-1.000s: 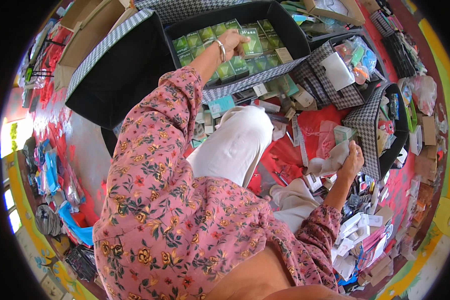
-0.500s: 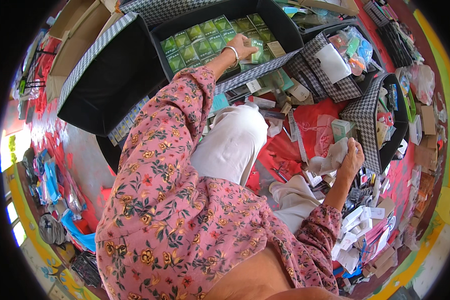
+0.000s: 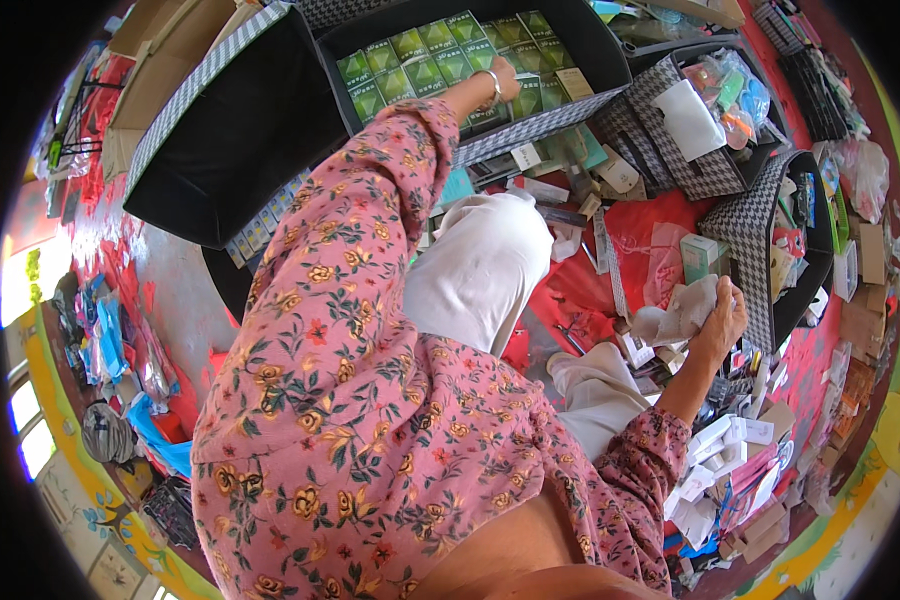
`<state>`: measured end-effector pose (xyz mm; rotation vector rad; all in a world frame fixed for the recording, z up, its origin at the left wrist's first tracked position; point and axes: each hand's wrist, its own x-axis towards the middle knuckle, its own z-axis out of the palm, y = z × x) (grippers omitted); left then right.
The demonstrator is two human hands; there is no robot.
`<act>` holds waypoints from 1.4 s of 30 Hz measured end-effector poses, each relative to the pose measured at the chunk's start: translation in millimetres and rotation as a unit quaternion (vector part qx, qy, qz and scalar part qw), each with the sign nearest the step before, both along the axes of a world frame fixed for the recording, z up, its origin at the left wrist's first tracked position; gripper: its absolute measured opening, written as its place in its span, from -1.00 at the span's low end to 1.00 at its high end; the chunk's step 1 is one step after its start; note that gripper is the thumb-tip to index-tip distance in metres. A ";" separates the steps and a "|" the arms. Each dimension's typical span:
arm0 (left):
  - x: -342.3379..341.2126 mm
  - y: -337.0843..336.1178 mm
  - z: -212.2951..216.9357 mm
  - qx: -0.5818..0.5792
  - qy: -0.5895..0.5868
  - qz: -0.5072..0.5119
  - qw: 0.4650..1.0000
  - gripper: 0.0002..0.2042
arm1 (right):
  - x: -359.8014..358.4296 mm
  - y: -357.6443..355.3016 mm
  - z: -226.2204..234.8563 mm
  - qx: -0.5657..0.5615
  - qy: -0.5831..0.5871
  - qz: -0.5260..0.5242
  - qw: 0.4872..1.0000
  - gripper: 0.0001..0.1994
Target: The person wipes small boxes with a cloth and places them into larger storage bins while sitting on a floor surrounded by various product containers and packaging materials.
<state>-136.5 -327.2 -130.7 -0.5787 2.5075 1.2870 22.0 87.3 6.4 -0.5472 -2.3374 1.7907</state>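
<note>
My left hand [image 3: 503, 80], with a silvery bangle at its wrist, reaches into a black fabric storage box [image 3: 600, 92] with a houndstooth outside. Its curled fingers grip the edge of a small green box [image 3: 527, 97], and the fingertips are partly hidden. Rows of similar green boxes [image 3: 425, 75] lie packed around it. To the right, my right hand [image 3: 722, 322] is closed on a crumpled greyish-white cloth [image 3: 682, 312], which hangs to the left of the fingers. Just behind the cloth stands a pale green and white carton [image 3: 703, 257].
A raised black lid [image 3: 240, 130] leans at the left of the storage box. Two houndstooth bins [image 3: 660, 140] [image 3: 760, 240] hold assorted small goods at the right. White cartons [image 3: 720, 445] heap up near my right forearm. Red sheeting [image 3: 640, 225] covers part of the floor.
The green box at my left hand was tilted up and now sits more level among the others. My right hand keeps its hold on the cloth. The whole view has shifted slightly.
</note>
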 end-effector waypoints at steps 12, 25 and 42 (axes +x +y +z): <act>12.7 36.6 11.4 -0.382 0.159 -0.329 0.849 -0.62 | -1.7 -5.7 2.8 0.012 0.024 -0.003 1.000 -0.76; -5.1 16.7 -31.9 -0.369 0.070 -0.435 0.818 -0.80 | 4.5 -5.1 -0.8 0.006 -0.003 0.002 1.000 -0.76; 76.1 105.1 230.4 0.162 0.378 -0.249 0.877 -0.73 | 29.3 187.3 -17.4 0.264 -0.060 -0.267 0.925 -0.67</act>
